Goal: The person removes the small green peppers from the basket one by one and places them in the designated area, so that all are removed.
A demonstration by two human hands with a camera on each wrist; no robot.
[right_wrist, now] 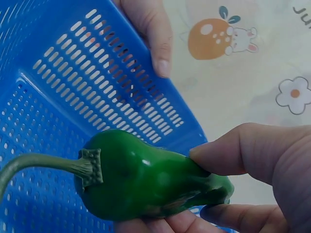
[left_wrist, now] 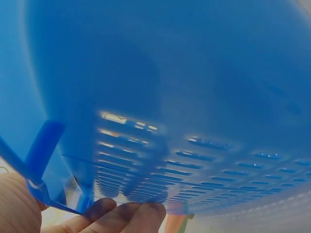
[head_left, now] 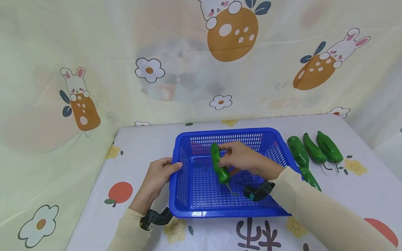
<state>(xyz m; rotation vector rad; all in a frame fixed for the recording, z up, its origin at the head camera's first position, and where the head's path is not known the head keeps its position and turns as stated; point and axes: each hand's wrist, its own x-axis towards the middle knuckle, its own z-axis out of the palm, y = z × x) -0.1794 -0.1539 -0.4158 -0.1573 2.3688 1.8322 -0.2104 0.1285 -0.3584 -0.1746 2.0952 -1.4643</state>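
A blue plastic basket (head_left: 201, 211) with slotted walls stands on the cloth-covered table. My left hand (head_left: 161, 174) grips its left rim, thumb on top and fingers under the outer side; in the left wrist view those fingertips (left_wrist: 146, 216) press against the slotted wall. Over the basket's inside, my right hand (head_left: 240, 158) holds a green pepper (head_left: 219, 164) between thumb and fingers. The pepper's stem points down toward the near side in the head view. Close up in the right wrist view, the pepper (right_wrist: 141, 174) is glossy, with a curved stem and a wrinkled, narrower tip.
Right of the basket lie several more green peppers: one long pepper (head_left: 298, 151), two with stems toward me, such as the rightmost pepper (head_left: 329, 146), and one (head_left: 310, 178) partly hidden by the basket's rim. A patterned cloth (head_left: 176, 101) hangs behind the table.
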